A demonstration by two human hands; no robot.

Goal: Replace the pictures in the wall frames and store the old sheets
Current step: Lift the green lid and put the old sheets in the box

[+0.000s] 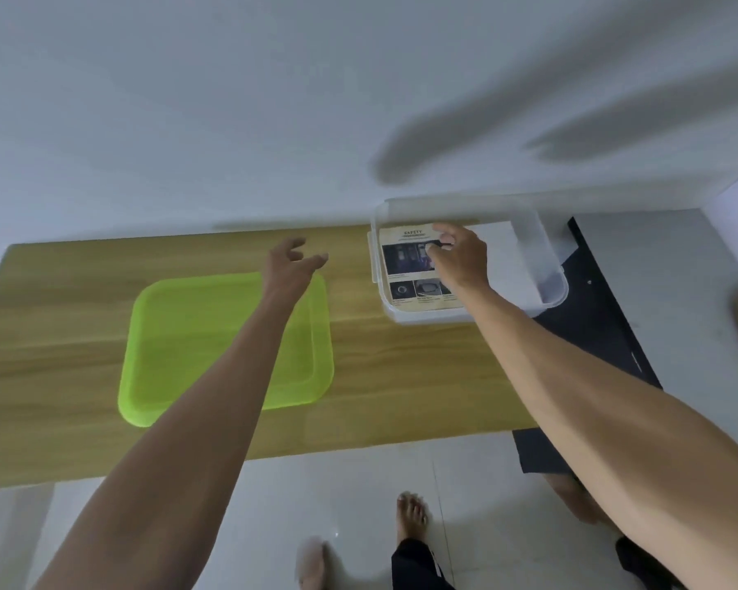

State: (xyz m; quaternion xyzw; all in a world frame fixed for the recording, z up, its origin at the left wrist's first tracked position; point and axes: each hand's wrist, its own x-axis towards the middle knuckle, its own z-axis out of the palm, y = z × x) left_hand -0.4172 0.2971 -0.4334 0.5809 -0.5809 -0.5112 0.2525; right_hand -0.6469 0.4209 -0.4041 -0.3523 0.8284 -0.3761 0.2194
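A beige printed sheet headed SAFETY [405,266], with dark photos on it, lies flat inside a clear plastic box [546,266] at the table's far right. My right hand [456,257] reaches into the box, fingertips pinched at the sheet's upper right part. My left hand [292,261] hovers above the wooden table just left of the box, fingers spread and holding nothing. No wall frame is visible.
A bright green tray [180,347] lies on the wooden table [60,334] under my left forearm. The white wall rises right behind the table. A black board [601,321] lies right of the table. Bare feet [410,515] stand on the tiled floor.
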